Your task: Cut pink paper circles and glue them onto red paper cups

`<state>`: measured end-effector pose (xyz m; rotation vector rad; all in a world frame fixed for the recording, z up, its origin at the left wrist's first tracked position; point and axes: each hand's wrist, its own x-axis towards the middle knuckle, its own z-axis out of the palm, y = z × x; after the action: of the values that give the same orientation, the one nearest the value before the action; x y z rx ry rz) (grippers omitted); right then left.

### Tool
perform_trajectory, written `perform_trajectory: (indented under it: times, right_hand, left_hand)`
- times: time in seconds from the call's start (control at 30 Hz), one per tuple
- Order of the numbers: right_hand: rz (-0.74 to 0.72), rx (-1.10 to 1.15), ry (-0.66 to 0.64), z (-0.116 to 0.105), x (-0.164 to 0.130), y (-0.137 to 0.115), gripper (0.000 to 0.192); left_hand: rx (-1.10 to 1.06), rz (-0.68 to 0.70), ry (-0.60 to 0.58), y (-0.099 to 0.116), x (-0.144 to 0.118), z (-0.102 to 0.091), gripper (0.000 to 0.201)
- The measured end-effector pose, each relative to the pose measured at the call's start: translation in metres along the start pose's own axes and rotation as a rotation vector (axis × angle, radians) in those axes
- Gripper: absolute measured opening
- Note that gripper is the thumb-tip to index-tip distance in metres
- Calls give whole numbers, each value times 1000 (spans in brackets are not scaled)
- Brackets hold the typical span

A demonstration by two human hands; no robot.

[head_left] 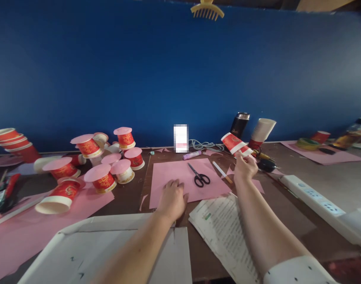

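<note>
Cardboard box flap (pixel 115 244) nearest the lens, cut off by the lower edge. Left forearm crosses over it; left hand (pixel 172 199) lies palm down on the pink paper sheet (pixel 180 173), fingers loosely spread and flat, gripping nothing. Right arm reaches forward over printed pages (pixel 224 228); right hand (pixel 244 166) is raised, fingertips pinched on the rim end of a red paper cup (pixel 236 144) held tilted above the table (thumb side hidden behind the hand). Scissors (pixel 199 176) rest on the pink sheet between the hands. Cluster of pink-capped cups (pixel 109 165) stands well left. Small upright object at the wall is blurred out, unreadable.
</note>
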<state>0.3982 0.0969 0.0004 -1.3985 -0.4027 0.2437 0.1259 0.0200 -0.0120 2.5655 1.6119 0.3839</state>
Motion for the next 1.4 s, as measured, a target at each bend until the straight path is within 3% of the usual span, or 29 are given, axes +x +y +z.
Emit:
perform_trajectory:
  times: [0.2, 0.5, 0.67, 0.83, 1.0, 1.2, 1.3, 1.4]
  right_hand:
    - [-307, -366, 2, -8, 3, -9, 26]
    - [-385, -675, -31, -11, -6, -9, 26]
    - [-463, -637, 77, -10, -4, -11, 27]
    - [-449, -739, -73, -10, -6, -14, 21]
    - [-570, -802, -87, -10, -11, -19, 24]
    - [-755, -613, 60, -10, -6, -18, 26]
    - [-729, -533, 19, -7, -9, -20, 21]
    - [-601, -370, -58, 1, -21, -25, 16]
  left_hand:
    - [-10, -5, -6, 1, -1, -3, 35]
    - [-34, -24, -20, 2, -1, -6, 32]
    - [-33, -17, -23, 2, -2, -7, 29]
    - [-37, -17, -19, 2, -2, -7, 29]
    - [-36, -11, -16, 2, -2, -7, 29]
    - [-35, -19, -26, 2, -3, -7, 33]
    - [-37, -19, -33, 3, -2, -8, 35]
    - [-35, -39, -60, 4, -1, -9, 35]
